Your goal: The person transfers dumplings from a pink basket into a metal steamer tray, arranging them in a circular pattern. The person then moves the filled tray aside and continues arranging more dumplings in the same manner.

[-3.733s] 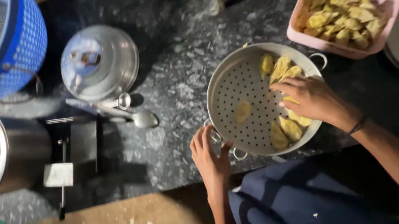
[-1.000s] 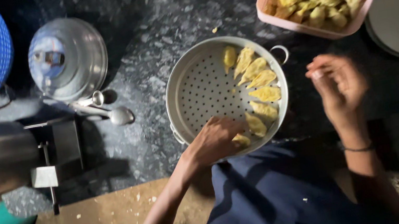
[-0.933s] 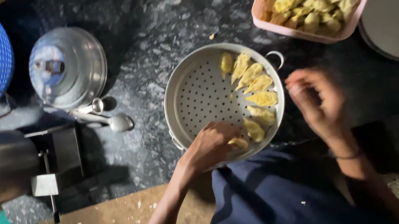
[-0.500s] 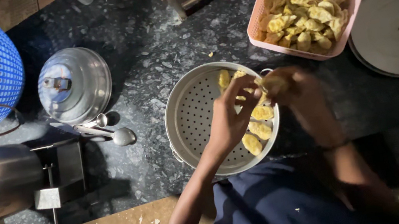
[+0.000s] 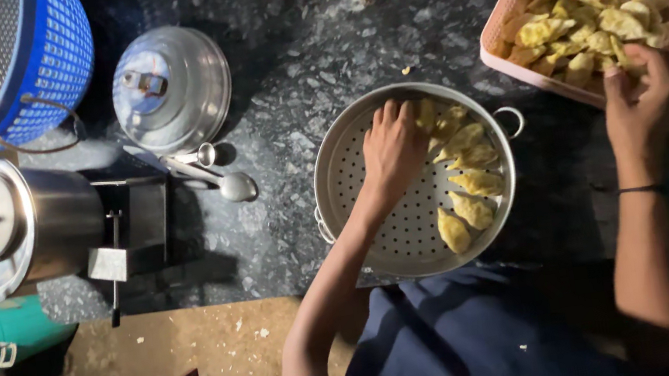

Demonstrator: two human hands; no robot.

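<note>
Dumplings [image 5: 461, 162] may tear if your flat, empty left hand [image 5: 392, 151] crowds them in the steamer tray [image 5: 350, 177] (right hand [image 5: 637, 97] pinching another at the pink basket [image 5: 504, 21]).

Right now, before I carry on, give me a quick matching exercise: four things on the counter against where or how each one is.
Things:
1. left hand
2. right hand
3. pink basket
4. ladle

States:
A. reaching into the pink basket
B. resting inside the perforated steamer tray
C. lying beside the domed metal lid
D. heaped with dumplings

Pairs: 1-B, 2-A, 3-D, 4-C
</note>
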